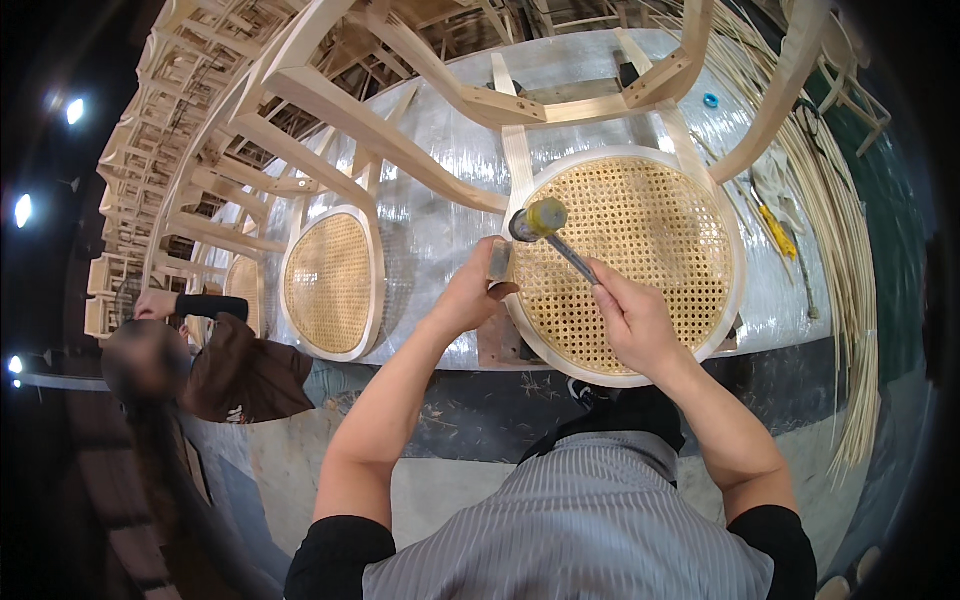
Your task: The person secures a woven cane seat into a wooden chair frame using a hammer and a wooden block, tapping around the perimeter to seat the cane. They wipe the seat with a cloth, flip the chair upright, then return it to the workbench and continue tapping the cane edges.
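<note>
A wooden chair frame with a round woven cane panel point(640, 255) lies on the table in front of me. My right hand point(638, 318) is wrapped round the handle of a mallet point(546, 216), whose yellowish head is above the panel's left edge. At that same edge, my left hand point(472, 290) grips a small flat greyish block point(500, 261) against the pale wooden rim point(736, 250). The mallet head is close above this block; whether they touch I cannot tell. What the block's lower end rests on is hidden.
A second chair with a cane panel point(333, 283) stands to the left, and a person in a brown top point(245, 372) works beyond it. On the right lie a yellow-handled tool point(776, 232), a blue ring point(711, 100) and long cane strips point(845, 290). Stacked chair frames point(165, 130) fill the far left.
</note>
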